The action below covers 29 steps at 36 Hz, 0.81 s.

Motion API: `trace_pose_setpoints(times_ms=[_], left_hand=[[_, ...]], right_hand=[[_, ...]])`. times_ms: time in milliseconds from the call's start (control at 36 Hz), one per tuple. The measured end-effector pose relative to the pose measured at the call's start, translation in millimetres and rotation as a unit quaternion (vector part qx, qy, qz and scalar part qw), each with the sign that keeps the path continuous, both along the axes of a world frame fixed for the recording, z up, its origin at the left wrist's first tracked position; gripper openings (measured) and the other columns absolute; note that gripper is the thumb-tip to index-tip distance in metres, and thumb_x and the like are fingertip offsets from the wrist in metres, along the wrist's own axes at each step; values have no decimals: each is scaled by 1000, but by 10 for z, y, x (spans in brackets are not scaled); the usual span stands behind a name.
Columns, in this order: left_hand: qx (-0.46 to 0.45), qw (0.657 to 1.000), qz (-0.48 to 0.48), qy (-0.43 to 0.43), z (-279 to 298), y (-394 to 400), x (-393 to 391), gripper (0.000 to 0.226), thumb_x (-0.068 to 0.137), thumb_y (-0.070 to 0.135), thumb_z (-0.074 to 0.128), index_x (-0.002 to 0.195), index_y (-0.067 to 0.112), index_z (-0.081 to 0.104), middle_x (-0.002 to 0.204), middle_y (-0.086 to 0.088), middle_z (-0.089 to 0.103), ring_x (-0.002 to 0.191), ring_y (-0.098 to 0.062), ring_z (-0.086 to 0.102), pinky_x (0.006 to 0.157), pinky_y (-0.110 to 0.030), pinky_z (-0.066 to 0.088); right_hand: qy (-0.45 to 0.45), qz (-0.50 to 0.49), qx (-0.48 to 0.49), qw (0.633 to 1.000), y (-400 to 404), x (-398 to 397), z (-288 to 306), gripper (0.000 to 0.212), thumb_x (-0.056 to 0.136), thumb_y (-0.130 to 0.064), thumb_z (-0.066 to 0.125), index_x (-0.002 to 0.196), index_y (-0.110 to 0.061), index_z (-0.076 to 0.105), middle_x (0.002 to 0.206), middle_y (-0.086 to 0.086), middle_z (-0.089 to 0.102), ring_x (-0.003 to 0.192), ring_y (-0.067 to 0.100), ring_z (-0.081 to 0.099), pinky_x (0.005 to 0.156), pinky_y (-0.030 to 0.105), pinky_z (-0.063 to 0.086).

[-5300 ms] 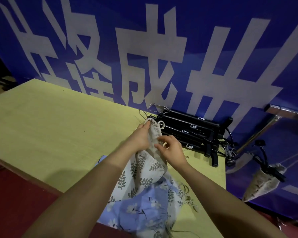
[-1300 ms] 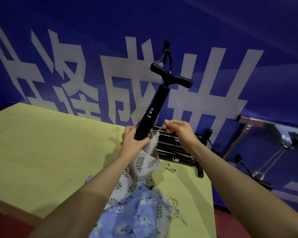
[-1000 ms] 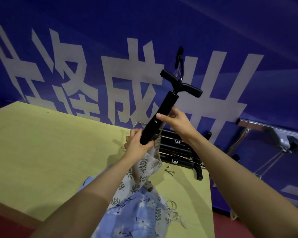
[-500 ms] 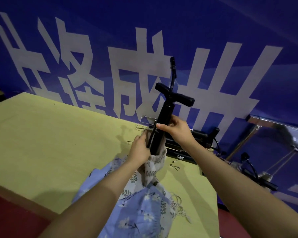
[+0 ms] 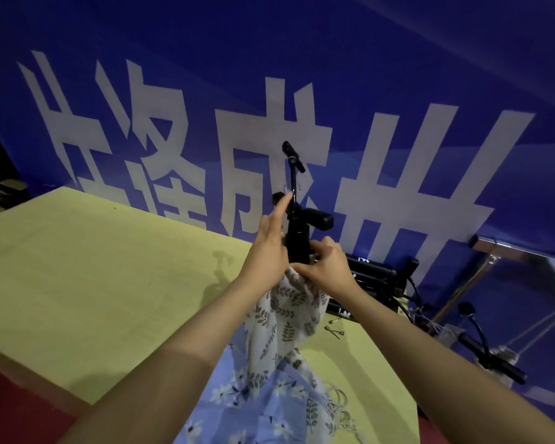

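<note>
Since 0.5 s ago: pump point(image 5: 297, 243) sits lower in bag point(image 5: 285, 315), only upper barrel & T-handle point(image 5: 316, 216) clear of the rim. L hand point(image 5: 268, 248) has shifted up from rim to barrel. Pump long axis approx. vertical, handle end up, base down inside bag, over table point(image 5: 109, 267). Hose point(image 5: 293, 177) rises above handle. L index straight up by handle; other fingers hidden, grip can't be told. R hand point(image 5: 326, 269) pinches bag rim against barrel. Spare pumps point(image 5: 378, 277) lie just behind.

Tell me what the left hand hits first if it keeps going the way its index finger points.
Most likely the handle of the pump: the left hand has its fingertip at the handle's left end, the hose just above. Depth is unclear; past those, only the banner.
</note>
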<state>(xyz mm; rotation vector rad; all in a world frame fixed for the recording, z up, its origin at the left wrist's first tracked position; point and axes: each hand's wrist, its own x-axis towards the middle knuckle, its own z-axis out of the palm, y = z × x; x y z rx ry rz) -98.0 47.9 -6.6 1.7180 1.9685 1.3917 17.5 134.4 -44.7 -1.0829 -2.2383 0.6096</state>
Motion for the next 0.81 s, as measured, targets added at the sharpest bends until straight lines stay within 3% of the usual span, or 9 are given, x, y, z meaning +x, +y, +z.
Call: trace_pose_setpoints(times_ms=[83,194,250,333,417,472,583,667,806], left_hand=[[-38,998,-11,48,7,18,-7,96,90,-7,43,135,66,-1,127,-3,35,85,-23,59,74,-40,55],[-101,993,-25,55,-44,43,-24,68,88,-5,43,139,37,31,135,-8,31,112,-29,52,96,-36,48],[-107,992,-29,62,-99,31,-29,62,87,-5,47,136,31,35,133,-8,33,115,-29,50,96,-33,45],[-98,994,-20,44,-120,35,-47,64,85,-12,45,135,27,36,132,-8,33,110,-24,49,88,-25,42],[-100,994,-29,17,-76,37,-51,63,85,-14,42,133,26,38,127,-7,35,97,-16,45,81,-19,38],[-102,994,-43,8,-59,36,-59,60,87,-13,41,131,27,40,126,-5,36,96,-15,44,81,-20,38],[-123,991,-60,-4,-51,50,-75,65,86,-16,33,130,32,42,126,-3,38,102,-16,47,82,-22,39],[-121,991,-58,-7,-43,65,-44,61,88,-14,36,127,31,46,125,-3,41,107,-19,50,85,-21,39],[-107,993,-42,-11,56,63,-72,57,86,-17,34,117,26,53,123,-6,46,106,-22,49,83,-23,39]], right_hand=[[-37,8,26,999,-27,-2,-30,48,74,-47,73,114,-20,66,84,-2,38,88,18,40,69,28,30],[-66,34,-16,997,-28,23,-84,54,69,-56,69,106,-16,68,98,4,52,91,15,47,71,26,39],[-63,71,-64,993,10,72,-101,63,65,-63,66,112,-21,68,109,4,56,101,15,54,82,27,50],[-42,110,-108,987,17,193,-2,42,79,-29,72,119,-19,64,113,4,51,107,18,54,95,31,48],[-13,88,-70,994,25,285,74,38,83,4,56,117,-10,61,99,1,50,90,11,54,81,16,43],[23,32,4,999,52,306,113,34,86,9,49,114,-7,62,94,-2,48,79,1,49,70,8,38],[104,-21,52,993,84,321,257,25,92,3,49,108,-9,64,99,-1,51,78,0,52,72,3,42],[143,-48,45,987,100,305,344,16,93,-7,54,103,-12,65,100,0,57,79,2,55,71,9,45],[321,-92,-104,937,57,268,616,12,90,-23,62,85,-12,60,79,7,63,65,21,63,67,39,60]])
